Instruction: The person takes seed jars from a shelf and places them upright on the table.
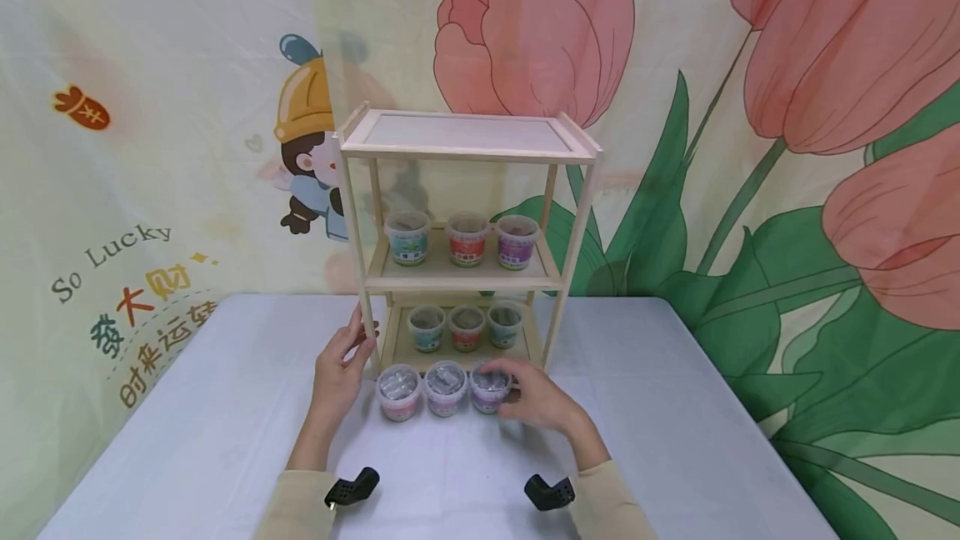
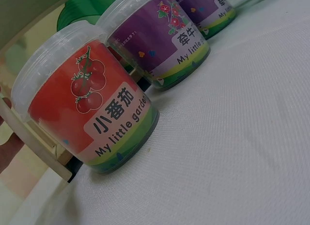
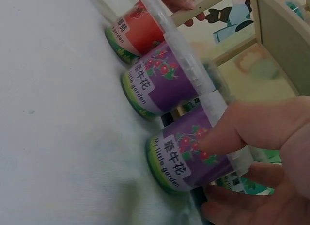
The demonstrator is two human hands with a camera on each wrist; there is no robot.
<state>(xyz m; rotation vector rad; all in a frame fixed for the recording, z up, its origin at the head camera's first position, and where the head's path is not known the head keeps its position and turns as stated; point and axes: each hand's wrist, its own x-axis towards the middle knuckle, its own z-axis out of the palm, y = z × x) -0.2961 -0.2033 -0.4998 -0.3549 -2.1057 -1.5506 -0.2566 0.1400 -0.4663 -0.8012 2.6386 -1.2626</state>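
Right hand (image 1: 542,401) grips the purple tub (image 1: 489,388), last in a row touching the shelf (image 1: 465,273) front. Left hand (image 1: 341,367) holds the shelf's front post; bare table (image 1: 675,407) lies around.

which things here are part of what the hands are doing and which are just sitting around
In hand:
right hand grips the purple tub
left hand holds the shelf post

Sitting about:
red tub
middle tub
six shelf tubs
table
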